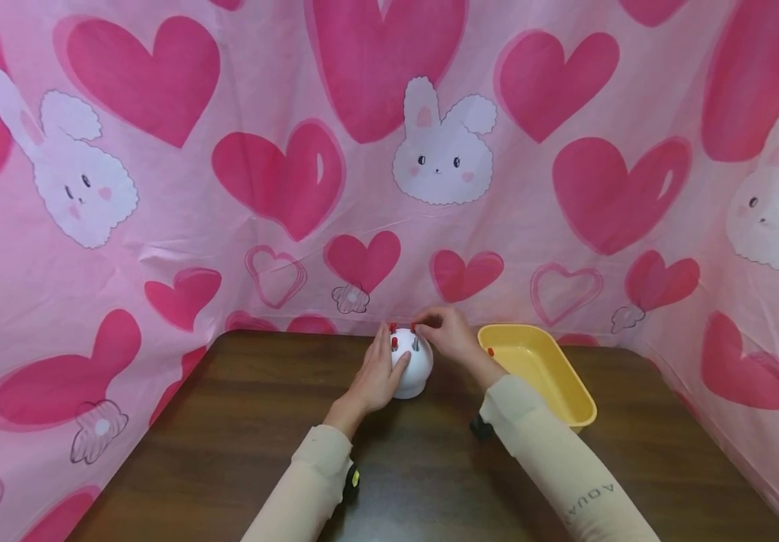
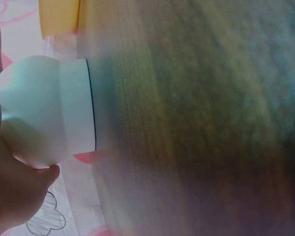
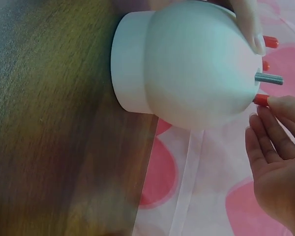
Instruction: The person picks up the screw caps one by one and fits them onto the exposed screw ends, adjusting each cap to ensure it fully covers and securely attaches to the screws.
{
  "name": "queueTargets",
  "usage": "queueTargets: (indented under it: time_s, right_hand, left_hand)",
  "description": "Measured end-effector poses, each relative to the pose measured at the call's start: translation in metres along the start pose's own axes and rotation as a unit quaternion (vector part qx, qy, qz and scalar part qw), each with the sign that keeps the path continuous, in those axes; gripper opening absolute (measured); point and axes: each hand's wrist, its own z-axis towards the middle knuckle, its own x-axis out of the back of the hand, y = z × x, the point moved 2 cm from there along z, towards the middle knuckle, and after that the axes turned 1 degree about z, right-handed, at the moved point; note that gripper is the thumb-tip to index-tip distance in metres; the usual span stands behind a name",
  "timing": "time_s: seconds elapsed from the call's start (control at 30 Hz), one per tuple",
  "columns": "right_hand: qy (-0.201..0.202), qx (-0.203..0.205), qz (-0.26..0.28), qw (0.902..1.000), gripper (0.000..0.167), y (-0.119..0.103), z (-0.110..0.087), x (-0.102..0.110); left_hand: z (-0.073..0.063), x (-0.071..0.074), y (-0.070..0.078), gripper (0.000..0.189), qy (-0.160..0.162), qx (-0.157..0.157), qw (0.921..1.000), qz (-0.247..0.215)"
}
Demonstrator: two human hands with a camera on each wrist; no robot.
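Observation:
A white ball-shaped body (image 1: 414,374) on a short round foot stands on the table. My left hand (image 1: 373,374) holds it from the left, thumb across its front. Out of its top stick a bare threaded metal screw (image 3: 269,78) and several red caps, one a front red cap (image 1: 394,342). My right hand (image 1: 453,336) is at the upper right of the ball, pinching another red cap (image 3: 261,100) between thumb and forefinger. In the right wrist view the other fingers of that hand extend below this cap, which sits right at the ball's surface.
To the right of the ball is a yellow tray (image 1: 582,395), with a small red piece (image 1: 491,351) at its left side. The brown wooden table (image 1: 247,421) ends just behind the ball, where a pink curtain (image 1: 281,218) with hearts and rabbits hangs.

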Motion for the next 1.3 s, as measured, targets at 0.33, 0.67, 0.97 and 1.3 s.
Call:
queueTargets:
  time_s: [0.33,0.67,0.97,1.3]
  right_hand:
    - [-0.014,0.026,-0.037,0.9989,0.017,0.0,-0.002,0.02]
    - [-0.032,0.043,-0.101,0.9935,0.02,0.008,-0.006,0.054]
    - [-0.038,0.06,-0.149,0.9863,0.022,0.015,-0.008,0.078]
    - [-0.065,0.13,-0.222,0.964,0.016,0.029,-0.005,0.093]
  left_hand:
    - [0.0,0.001,0.0,0.084,-0.004,0.004,1.0,-0.001]
    - [-0.001,0.002,0.0,0.084,-0.005,0.0,1.0,0.005]
    - [-0.001,0.004,0.001,0.083,-0.001,-0.011,0.9994,0.032]
    - [-0.001,0.003,-0.001,0.085,-0.009,0.001,0.9991,0.041]
